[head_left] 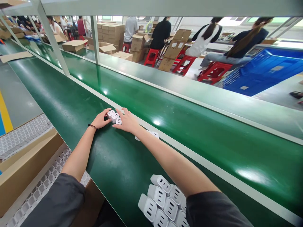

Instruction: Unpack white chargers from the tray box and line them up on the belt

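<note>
On the green work surface, a small cluster of white chargers stands with port slots facing up. My left hand, with a dark coiled band at the wrist, curls its thumb and fingers around the cluster's left side. From the right, my right hand presses its thumb and fingers against the same cluster; some contact is hidden. Behind my right forearm, a few white chargers show only in part. Several more white chargers are grouped closer to me, partly covered by my right sleeve.
A cardboard box and white compartment trays lie below the left edge. A pale rail divides the green surfaces; posts rise from it. Beyond are seated people, red stools, cartons and a blue crate.
</note>
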`<action>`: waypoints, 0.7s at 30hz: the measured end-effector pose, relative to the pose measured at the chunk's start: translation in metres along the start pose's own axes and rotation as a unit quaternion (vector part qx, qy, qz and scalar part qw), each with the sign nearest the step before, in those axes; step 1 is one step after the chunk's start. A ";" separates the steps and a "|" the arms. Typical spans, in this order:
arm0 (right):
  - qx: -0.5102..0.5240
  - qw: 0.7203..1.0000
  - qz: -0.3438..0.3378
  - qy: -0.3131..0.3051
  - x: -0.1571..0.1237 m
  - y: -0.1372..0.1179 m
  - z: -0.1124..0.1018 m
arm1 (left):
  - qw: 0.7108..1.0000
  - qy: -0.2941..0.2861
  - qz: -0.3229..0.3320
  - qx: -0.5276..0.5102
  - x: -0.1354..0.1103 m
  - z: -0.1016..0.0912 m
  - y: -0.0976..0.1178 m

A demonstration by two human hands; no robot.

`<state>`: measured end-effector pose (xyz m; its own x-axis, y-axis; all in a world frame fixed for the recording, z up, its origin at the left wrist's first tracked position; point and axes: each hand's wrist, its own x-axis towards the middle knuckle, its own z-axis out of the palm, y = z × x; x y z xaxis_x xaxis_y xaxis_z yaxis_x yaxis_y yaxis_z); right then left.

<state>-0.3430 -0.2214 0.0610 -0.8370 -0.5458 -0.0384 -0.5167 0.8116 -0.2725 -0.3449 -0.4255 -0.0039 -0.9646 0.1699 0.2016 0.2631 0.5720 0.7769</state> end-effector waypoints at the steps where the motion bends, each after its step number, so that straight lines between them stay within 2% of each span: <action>1: -0.015 1.000 -0.011 0.005 0.001 -0.003 0.004 | 1.000 -0.001 -0.001 -0.002 0.000 0.001 0.000; 5: -0.059 0.998 -0.034 0.014 0.010 -0.017 0.024 | 1.000 0.008 -0.011 -0.012 0.001 -0.001 -0.004; 8: -0.062 0.997 -0.033 0.017 0.020 -0.021 0.032 | 0.999 0.035 -0.025 -0.013 0.001 -0.006 -0.009; 14: -0.050 0.997 -0.056 0.024 0.054 -0.009 0.026 | 0.992 0.106 -0.065 0.003 0.004 -0.010 -0.018; 21: -0.011 0.997 -0.067 0.026 0.105 -0.009 0.020 | 0.988 0.131 -0.066 0.040 0.003 -0.010 -0.017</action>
<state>-0.4221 -0.2905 0.0402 -0.7679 -0.6389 0.0463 -0.6282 0.7368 -0.2501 -0.3525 -0.4428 -0.0101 -0.9590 -0.1181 0.2576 0.1254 0.6381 0.7596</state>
